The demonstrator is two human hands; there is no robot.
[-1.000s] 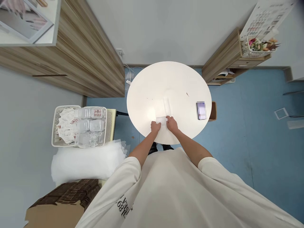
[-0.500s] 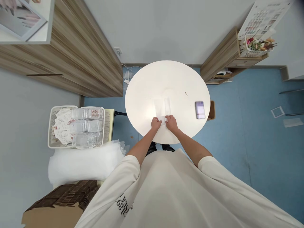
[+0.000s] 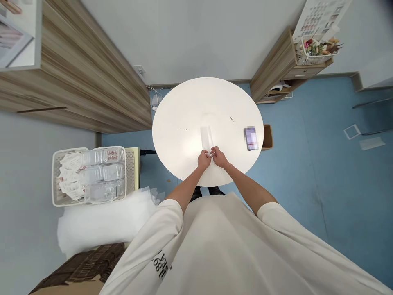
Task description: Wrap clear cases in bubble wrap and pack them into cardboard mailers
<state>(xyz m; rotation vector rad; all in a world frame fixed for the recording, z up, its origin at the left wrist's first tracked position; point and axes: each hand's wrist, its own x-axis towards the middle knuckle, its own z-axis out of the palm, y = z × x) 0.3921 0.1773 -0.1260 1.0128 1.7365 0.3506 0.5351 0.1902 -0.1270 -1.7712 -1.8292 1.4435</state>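
A thin, translucent white sheet [image 3: 206,137] lies on the round white table [image 3: 205,94] as a narrow strip running away from me. My left hand [image 3: 204,159] is closed on its near end, fingers bent inward. Right beside it, my right hand [image 3: 219,157] pinches the same end, thumb and fingers together. The fingertips of both hands nearly meet and hide that end of the sheet. Whether the sheet is a single layer or a bag, I cannot tell. A small purple packet [image 3: 251,138], blurred out, lies near the table's right edge.
On the left stand white baskets [image 3: 89,203] with clear plastic boxes [image 3: 104,172] and printed cards [image 3: 71,174]. A thick stack of translucent white sheets [image 3: 104,225] lies below them. A cardboard box [image 3: 267,137] is under the table's right side; wooden cabinets [image 3: 101,69] stand behind.
The spread left part of the sheet has been folded over, leaving one narrow strip. My hands have come closer together at its near end. The whole view has shifted slightly.
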